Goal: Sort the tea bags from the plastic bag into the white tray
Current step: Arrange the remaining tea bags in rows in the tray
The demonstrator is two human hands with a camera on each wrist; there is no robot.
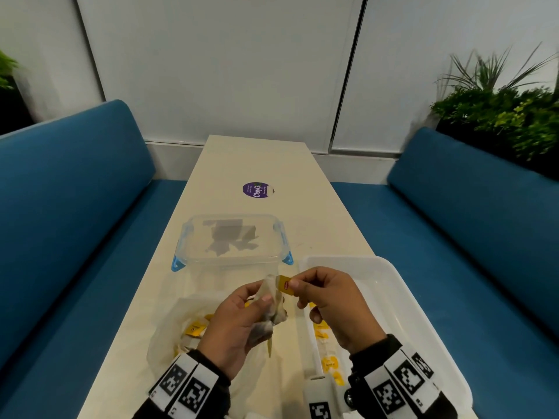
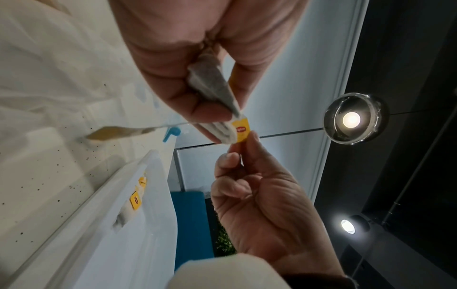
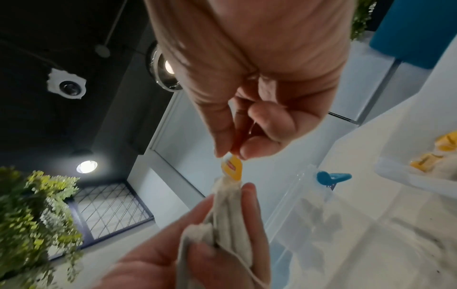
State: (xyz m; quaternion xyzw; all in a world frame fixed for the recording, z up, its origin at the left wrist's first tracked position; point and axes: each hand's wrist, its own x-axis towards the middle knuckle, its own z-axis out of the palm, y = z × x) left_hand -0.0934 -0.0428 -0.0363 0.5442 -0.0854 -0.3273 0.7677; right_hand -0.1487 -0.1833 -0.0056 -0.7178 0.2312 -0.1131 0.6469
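Note:
Above the table, my left hand [image 1: 242, 309] grips a small bunch of grey tea bags [image 1: 272, 303], also seen between its thumb and fingers [image 2: 212, 91]. My right hand [image 1: 320, 294] pinches the yellow tag [image 1: 286, 285] of one of those tea bags with thumb and forefinger; the same tag [image 3: 232, 167] shows in the right wrist view. Below the left hand lies the crumpled clear plastic bag [image 1: 169, 337] with more yellow-tagged tea bags inside. The white tray [image 1: 393, 291] stands at the right, with several tea bags [image 1: 328, 355] lined along its left side.
A clear plastic container [image 1: 230, 240] with blue clips stands just beyond my hands. A purple round sticker [image 1: 257, 190] lies farther up the cream table [image 1: 317, 213]. Blue benches [image 1: 75, 182] flank the table; plants [image 1: 508, 110] stand at the far right.

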